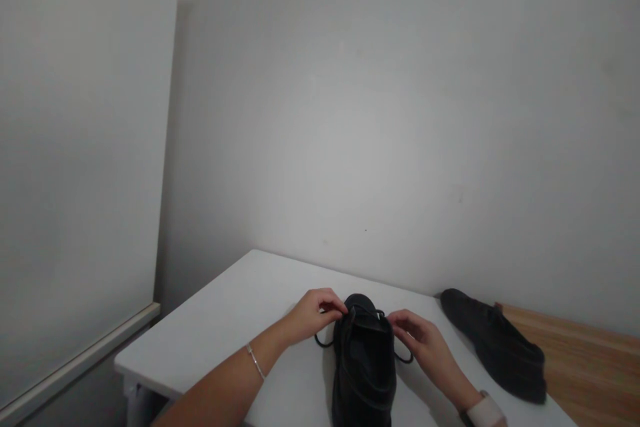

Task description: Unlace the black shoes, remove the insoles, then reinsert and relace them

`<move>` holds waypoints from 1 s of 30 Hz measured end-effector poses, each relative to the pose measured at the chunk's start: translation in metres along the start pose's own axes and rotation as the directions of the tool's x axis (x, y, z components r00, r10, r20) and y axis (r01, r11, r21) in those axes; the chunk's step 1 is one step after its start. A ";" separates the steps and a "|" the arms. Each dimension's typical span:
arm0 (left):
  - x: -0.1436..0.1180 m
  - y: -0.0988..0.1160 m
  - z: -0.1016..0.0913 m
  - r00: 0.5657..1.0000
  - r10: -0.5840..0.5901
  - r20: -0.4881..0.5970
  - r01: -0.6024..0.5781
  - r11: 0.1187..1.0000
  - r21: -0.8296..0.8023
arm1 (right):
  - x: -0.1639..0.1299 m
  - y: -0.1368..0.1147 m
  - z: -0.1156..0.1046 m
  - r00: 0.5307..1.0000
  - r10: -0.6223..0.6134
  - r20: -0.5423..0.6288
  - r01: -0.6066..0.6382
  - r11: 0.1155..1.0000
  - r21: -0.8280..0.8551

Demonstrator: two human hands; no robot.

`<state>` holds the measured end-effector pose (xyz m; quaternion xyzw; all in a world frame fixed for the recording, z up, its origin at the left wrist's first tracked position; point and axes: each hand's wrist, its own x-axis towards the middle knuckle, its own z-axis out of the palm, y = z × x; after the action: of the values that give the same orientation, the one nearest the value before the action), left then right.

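A black lace-up shoe stands on the white table, toe pointing away from me. My left hand pinches a black lace at the left side of the shoe's tongue. On the other side, my right hand holds the other lace, which loops down beside the shoe. A thin bracelet circles my left wrist and a pale band sits on my right wrist.
A second black shoe lies on its side at the right, across the seam between the white table and a wooden surface. Plain grey walls stand close behind and to the left. The table's left edge drops off.
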<state>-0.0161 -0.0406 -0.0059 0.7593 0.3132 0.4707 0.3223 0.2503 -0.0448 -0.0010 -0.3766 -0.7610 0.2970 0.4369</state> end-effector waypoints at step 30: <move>0.002 -0.002 0.006 0.995 -0.034 -0.091 0.034 0.999 -0.006 | 0.051 -0.082 0.020 0.952 0.193 0.236 0.117 0.484 -0.867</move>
<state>-0.0098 -0.0393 -0.0082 0.7308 0.3394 0.5000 0.3174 0.1892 -0.0489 0.0768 -0.5127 -0.8541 -0.0672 0.0561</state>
